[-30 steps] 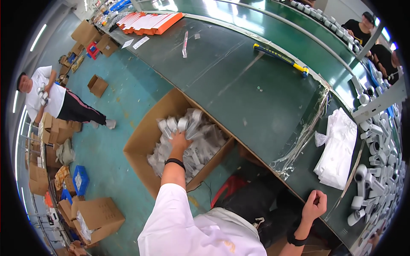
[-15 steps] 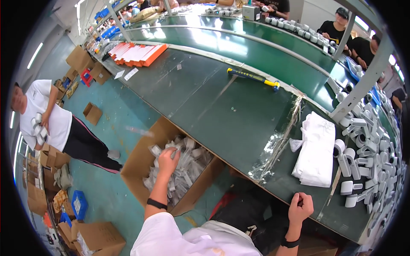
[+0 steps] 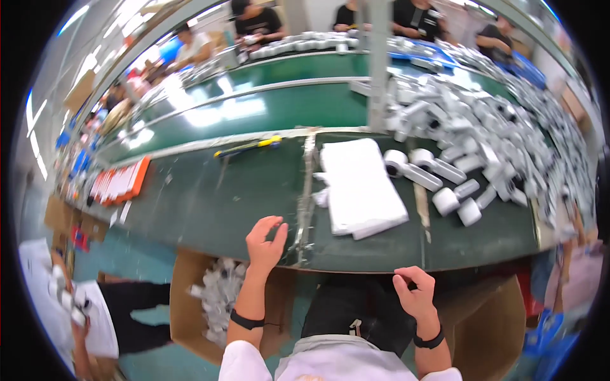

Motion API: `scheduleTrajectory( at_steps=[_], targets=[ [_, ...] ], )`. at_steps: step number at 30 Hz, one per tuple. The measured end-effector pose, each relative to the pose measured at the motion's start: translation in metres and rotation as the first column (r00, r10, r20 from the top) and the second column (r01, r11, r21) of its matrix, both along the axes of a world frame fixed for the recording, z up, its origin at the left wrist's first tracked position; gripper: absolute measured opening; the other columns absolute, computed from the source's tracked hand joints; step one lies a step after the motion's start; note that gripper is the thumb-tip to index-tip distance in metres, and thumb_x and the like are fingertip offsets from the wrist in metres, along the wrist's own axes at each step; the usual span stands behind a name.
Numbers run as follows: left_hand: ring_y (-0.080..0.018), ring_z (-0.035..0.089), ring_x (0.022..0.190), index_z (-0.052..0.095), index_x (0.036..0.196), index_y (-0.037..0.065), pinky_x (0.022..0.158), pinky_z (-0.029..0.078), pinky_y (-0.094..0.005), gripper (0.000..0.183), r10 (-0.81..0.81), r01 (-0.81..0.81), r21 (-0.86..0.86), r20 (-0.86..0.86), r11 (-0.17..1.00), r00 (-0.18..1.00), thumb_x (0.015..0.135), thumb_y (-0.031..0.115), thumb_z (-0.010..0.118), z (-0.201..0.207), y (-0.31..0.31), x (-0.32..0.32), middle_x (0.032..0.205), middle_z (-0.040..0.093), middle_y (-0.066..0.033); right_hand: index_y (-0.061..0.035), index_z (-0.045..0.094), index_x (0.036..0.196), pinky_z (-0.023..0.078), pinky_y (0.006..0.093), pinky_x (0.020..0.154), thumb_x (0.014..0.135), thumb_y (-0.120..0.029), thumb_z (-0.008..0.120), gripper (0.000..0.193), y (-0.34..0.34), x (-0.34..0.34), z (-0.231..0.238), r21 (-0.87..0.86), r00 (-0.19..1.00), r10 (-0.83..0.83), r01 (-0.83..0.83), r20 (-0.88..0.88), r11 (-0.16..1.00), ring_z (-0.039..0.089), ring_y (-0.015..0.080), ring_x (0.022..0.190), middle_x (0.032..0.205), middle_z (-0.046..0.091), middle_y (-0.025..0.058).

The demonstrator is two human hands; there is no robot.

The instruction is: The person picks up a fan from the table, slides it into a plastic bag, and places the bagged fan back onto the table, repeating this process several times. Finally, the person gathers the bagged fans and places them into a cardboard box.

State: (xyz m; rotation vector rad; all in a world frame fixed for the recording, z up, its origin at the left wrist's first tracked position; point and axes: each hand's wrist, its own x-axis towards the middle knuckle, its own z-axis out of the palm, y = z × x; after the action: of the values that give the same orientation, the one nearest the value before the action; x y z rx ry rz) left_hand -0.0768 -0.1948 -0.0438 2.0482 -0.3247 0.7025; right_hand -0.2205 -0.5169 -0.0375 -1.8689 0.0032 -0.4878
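Nearest my head camera, I have the right hand [image 3: 416, 298], black band at the wrist, to the near right of a flat, folded stack of white sheets [image 3: 362, 190]; its grip is loosely curled, a gap showing between thumb and fingers. I hold the left hand [image 3: 262, 247], banded likewise, to the near left of the stack, its grip open and fingers bent. Lower down on that side, an open brown cardboard carton [image 3: 186, 305] contains a jumble of clear-wrapped parts [image 3: 222, 295]; a second brown cardboard carton [image 3: 492, 330] gapes to the stack's near right. The stack itself lies on the dark green desk [image 3: 178, 203]. Beside its right edge I count four white-and-grey parts with round heads [image 3: 469, 213]. To its far left lie a long yellow-and-dark tool [image 3: 248, 147] and, farther left, a row of orange-and-white cardboard pieces [image 3: 121, 183]. A broad heap of similar grey parts [image 3: 489, 140] spreads beyond the stack's right. Past the stack runs a glossy green conveyor [image 3: 305, 108], co-workers in dark tops [image 3: 257, 24] behind it.
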Motion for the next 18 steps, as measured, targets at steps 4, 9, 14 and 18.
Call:
scheduleTrajectory(
  at_steps=[4,9,14,18],
  targets=[
    [-0.0085,0.061,0.079,0.067,0.101,0.000,0.074,0.050,-0.0239,0.016,-0.044,-0.015,-0.172,-0.336,0.985,0.941,0.088,0.009,0.068,-0.029,-0.016,0.012,0.088,0.067,-0.0029,0.0013,0.067,0.090,0.045,0.0204,0.060,0.083,0.003,0.065,0.007,-0.038,-0.039,0.009,0.049,0.992,-0.122,0.124,-0.041,0.991,0.056,0.0057,0.066,0.074,0.063,0.0017],
    [-0.0091,0.061,0.079,0.066,0.102,-0.002,0.074,0.050,-0.0234,0.017,-0.021,-0.002,-0.082,-0.282,0.997,0.959,0.090,0.010,0.066,-0.042,-0.023,0.017,0.089,0.067,-0.0034,0.0015,0.066,0.092,0.046,0.0201,0.059,0.089,0.000,0.060,0.007,-0.081,-0.105,0.012,0.334,0.926,-0.354,0.377,-0.131,0.864,0.057,0.0069,0.065,0.074,0.063,0.0023],
    [-0.0113,0.061,0.081,0.067,0.098,-0.001,0.075,0.050,-0.0259,0.016,-0.021,-0.009,-0.096,-0.310,0.995,0.950,0.089,0.012,0.067,-0.049,-0.017,0.018,0.091,0.066,-0.0047,0.0013,0.064,0.091,0.042,0.0202,0.054,0.092,-0.004,0.057,0.009,-0.106,-0.162,0.019,0.405,0.827,-0.556,0.538,-0.086,0.739,0.054,0.0079,0.060,0.072,0.061,0.0039],
    [-0.0097,0.059,0.077,0.067,0.098,-0.001,0.072,0.049,-0.0242,0.015,0.005,-0.019,-0.046,-0.294,0.999,0.956,0.090,0.011,0.066,-0.046,-0.012,0.015,0.089,0.066,-0.0040,0.0007,0.063,0.090,0.038,0.0210,0.051,0.093,-0.010,0.058,0.012,-0.116,-0.204,0.027,0.378,0.774,-0.631,0.570,0.052,0.730,0.052,0.0099,0.058,0.071,0.059,0.0052]
  ],
)
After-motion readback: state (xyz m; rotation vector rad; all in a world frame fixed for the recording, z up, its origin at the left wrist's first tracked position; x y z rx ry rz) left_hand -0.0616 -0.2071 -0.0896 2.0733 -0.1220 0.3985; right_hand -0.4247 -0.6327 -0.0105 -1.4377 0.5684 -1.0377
